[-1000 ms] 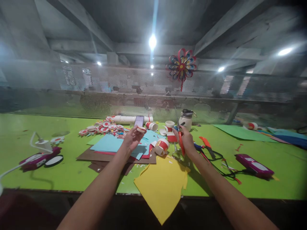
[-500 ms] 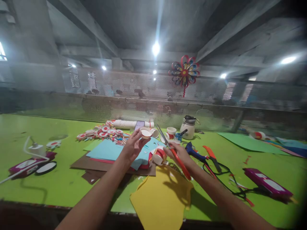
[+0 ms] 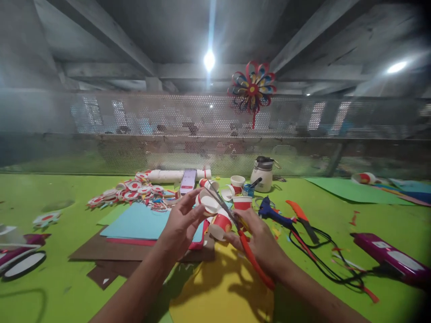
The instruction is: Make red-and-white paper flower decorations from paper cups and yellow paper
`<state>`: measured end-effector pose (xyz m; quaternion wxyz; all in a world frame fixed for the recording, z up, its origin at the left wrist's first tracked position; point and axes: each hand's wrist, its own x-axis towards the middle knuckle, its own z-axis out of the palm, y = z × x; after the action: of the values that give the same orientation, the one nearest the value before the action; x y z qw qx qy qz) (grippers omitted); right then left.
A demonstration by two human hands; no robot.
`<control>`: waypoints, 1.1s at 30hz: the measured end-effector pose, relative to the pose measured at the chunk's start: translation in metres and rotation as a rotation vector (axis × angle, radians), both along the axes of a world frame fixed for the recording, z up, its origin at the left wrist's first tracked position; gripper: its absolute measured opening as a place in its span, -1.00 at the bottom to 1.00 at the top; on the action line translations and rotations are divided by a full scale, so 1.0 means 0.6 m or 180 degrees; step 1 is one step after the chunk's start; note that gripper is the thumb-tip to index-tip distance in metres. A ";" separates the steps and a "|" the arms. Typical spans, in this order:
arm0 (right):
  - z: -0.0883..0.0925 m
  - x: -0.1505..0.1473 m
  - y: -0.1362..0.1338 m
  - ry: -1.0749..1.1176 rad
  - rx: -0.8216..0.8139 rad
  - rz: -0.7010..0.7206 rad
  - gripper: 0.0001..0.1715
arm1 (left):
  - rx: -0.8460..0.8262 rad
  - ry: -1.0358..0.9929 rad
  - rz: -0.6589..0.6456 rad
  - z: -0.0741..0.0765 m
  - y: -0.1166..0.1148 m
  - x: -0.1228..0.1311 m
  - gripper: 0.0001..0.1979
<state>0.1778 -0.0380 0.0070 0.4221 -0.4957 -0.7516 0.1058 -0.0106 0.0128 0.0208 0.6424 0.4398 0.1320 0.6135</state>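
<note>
My left hand (image 3: 183,220) holds a small white cup piece (image 3: 208,202) between thumb and fingers, its round face toward me. In my right hand (image 3: 257,235) are scissors with orange-red handles (image 3: 253,260). Their metal blades point up and left and overlap the cup piece; whether they touch it I cannot tell. Beneath my hands lies a red and white paper cup (image 3: 221,223) on its side, at the top of a yellow sheet (image 3: 218,287). Just behind my right hand stands another red and white cup (image 3: 242,203).
Blue sheets (image 3: 138,222) lie on brown card (image 3: 97,246), left. Behind are a pile of red-white discs (image 3: 133,188), a phone (image 3: 188,181) and a jug (image 3: 262,175). On the right are a blue glue gun (image 3: 274,214), an orange-handled knife (image 3: 301,217) and a purple power strip (image 3: 390,253).
My hands have come closer together, and the scissor blades now overlap the cup piece. The cup piece has turned its round face more toward me. The whole view has shifted.
</note>
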 end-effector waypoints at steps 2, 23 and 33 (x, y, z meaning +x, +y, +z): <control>-0.003 0.002 -0.002 -0.0040 -0.0013 -0.0063 -0.51 | -0.0039 0.0006 -0.0002 -0.003 -0.002 0.002 -0.62; -0.005 -0.009 -0.006 0.0811 -0.0539 0.0268 -0.54 | 0.0218 0.0492 0.0939 -0.005 0.003 0.008 -0.54; -0.011 -0.012 -0.016 0.0311 -0.0329 0.0269 -0.61 | -0.0324 0.0140 0.0236 0.004 0.005 -0.004 -0.58</control>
<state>0.1708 -0.0474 0.0002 0.4272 -0.4789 -0.7440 0.1863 -0.0128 0.0158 0.0231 0.6378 0.4147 0.1933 0.6196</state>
